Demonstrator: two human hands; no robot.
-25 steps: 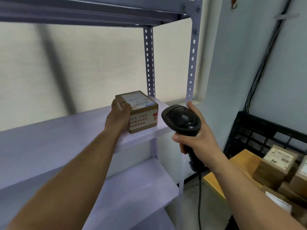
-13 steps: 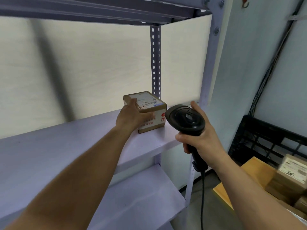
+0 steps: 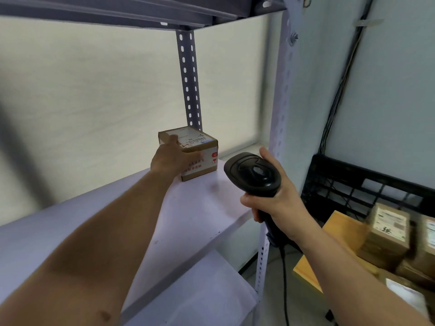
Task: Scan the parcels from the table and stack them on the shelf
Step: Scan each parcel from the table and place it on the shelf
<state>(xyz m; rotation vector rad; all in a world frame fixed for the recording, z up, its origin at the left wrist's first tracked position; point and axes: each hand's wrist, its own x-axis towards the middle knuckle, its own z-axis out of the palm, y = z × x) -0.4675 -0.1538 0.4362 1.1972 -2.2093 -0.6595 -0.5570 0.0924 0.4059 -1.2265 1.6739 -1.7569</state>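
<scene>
Shelf: the pale metal rack [image 3: 200,208] fills my left and middle; its left end and lower boards run out of view, and the board above is cut by the top edge
Table: only a corner of the wooden top [image 3: 339,229] shows at lower right; the rest is hidden by my right arm and the frame edge
Crate: a black slatted crate [image 3: 353,184] stands behind the table against the wall, its right part cut off; I cannot make out what it holds
Table parcels: brown cardboard boxes [image 3: 388,229] piled on the table, blurred, so I cannot count them; the tallest has a white label with a dark handwritten mark
Shelf parcel: one small brown parcel [image 3: 202,158] sits on the middle board at its far right end, just in front of the rear perforated post, white barcode label up and red print on the front
Left hand: my left hand [image 3: 169,158] covers the parcel's near left corner, one digit on the top label and the others across the front face; I cannot tell whether it clasps or only presses
Right hand: my right hand [image 3: 277,201] is wrapped round the scanner's handle, held apart from the parcel
Scanner: the black handheld scanner [image 3: 251,172] is upright, its handle mostly hidden in my fist
Cord: a dark cable [image 3: 283,278] drops from the handle and leaves the frame at the bottom
</scene>
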